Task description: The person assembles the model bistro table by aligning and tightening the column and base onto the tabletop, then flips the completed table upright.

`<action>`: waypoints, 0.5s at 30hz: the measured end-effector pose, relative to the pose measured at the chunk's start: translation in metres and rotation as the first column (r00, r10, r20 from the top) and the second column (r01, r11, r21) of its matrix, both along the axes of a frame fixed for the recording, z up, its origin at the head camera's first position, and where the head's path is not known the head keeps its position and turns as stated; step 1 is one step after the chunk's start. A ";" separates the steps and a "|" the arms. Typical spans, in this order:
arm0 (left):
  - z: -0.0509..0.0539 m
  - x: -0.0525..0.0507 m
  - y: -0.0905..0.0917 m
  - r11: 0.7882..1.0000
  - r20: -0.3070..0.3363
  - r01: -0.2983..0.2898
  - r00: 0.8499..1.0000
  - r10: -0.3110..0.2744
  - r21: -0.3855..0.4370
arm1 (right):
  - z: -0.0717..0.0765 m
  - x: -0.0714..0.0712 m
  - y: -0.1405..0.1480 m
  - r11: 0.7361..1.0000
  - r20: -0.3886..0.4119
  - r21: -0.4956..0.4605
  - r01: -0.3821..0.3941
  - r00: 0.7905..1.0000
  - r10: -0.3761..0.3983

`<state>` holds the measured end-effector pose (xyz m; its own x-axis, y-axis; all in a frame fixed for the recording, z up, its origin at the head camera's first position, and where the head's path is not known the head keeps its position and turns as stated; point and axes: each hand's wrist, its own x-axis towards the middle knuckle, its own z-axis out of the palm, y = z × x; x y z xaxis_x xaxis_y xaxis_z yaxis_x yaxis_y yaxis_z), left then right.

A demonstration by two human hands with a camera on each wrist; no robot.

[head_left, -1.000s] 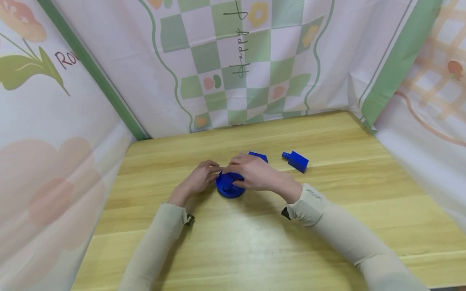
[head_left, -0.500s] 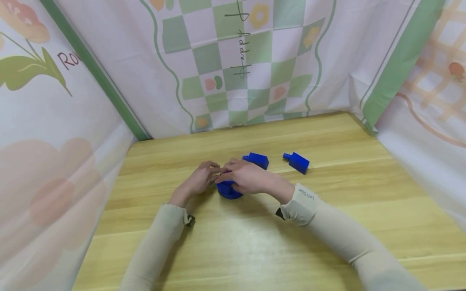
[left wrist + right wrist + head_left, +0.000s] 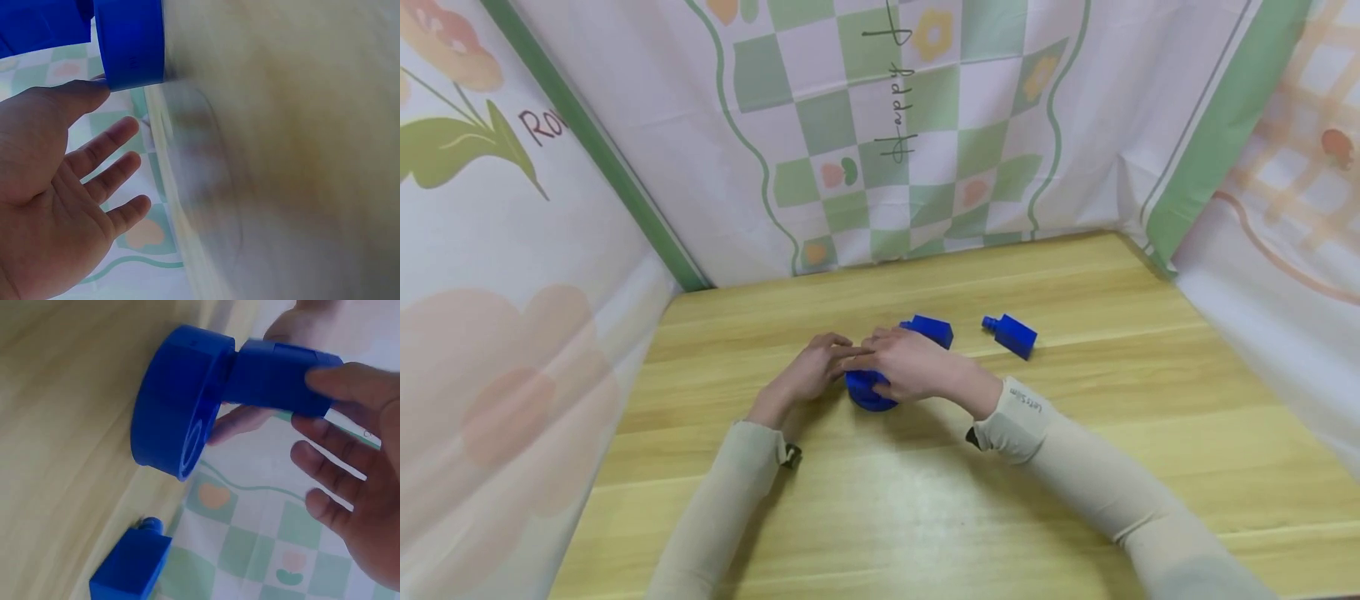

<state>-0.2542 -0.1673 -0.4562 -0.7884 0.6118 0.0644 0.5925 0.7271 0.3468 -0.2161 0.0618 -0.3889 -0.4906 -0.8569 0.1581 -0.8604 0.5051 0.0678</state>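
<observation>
A round blue base (image 3: 871, 400) with a raised rim rests on the table, both hands over it. My left hand (image 3: 808, 371) holds its left side; in the left wrist view the thumb (image 3: 81, 100) presses the base's side wall (image 3: 131, 47), while three fingers stretch away from it. My right hand (image 3: 917, 367) grips a blue block (image 3: 269, 375) between thumb and fingers. The block stands up at the base's edge, its lower end at the rim; whether it is seated in a hole cannot be seen. A ring-shaped opening shows inside the base in the right wrist view.
Just beyond the right hand lies a blue block with a threaded-looking stub (image 3: 932, 331). Another of the same kind (image 3: 1015, 336) lies farther right. The wooden table (image 3: 925, 517) is bounded by printed cloth curtains (image 3: 880, 192) at the back and sides.
My right hand has shifted a little left and toward me over the base, uncovering more of the block behind it. In the last half second there is little movement. The left hand stays put.
</observation>
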 end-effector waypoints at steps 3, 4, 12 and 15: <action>-0.001 0.000 0.000 1.000 0.006 -0.014 1.000 0.014 -0.003 | -0.002 -0.002 -0.004 0.999 0.027 -0.019 0.050 0.998 -0.049; -0.001 0.000 0.000 1.000 0.009 -0.018 1.000 0.018 -0.004 | -0.003 -0.003 -0.005 0.997 0.041 -0.036 0.062 0.997 -0.061; -0.001 0.002 0.000 0.998 0.062 -0.067 0.996 0.066 0.012 | -0.013 -0.006 -0.011 0.995 0.103 -0.098 0.034 0.994 -0.024; -0.001 0.002 0.000 0.996 0.080 -0.086 0.993 0.084 0.025 | -0.014 -0.006 -0.009 0.997 0.018 -0.076 0.034 0.999 -0.033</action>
